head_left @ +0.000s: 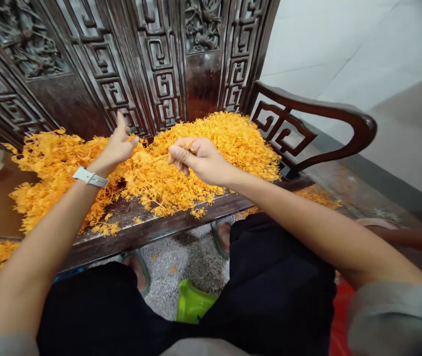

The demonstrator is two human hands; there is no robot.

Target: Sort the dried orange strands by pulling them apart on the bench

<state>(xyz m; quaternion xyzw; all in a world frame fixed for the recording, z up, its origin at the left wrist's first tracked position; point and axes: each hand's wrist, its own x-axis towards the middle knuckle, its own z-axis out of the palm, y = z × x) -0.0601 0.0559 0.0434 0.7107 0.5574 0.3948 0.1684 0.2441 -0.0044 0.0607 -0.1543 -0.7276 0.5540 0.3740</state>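
Over the tabletop (pixel 159 228), we pinch a thin orange strand (pixel 188 145) between the fingers of our right hand (pixel 203 160), while the fingers of our left hand (pixel 116 147), a pale watch (pixel 90 177) at its wrist, stand spread and released. Tangled orange stems (pixel 55 163) lie heaped on the tabletop's left part, meeting a finer orange pile (pixel 233 138) on its right part. A carved wooden backrest (pixel 203 84) rises behind the tabletop, a curved armrest (pixel 362 126) bounds its right end, and a bright green object (pixel 188 304) sits on the speckled floor (pixel 166 267) below its front edge.
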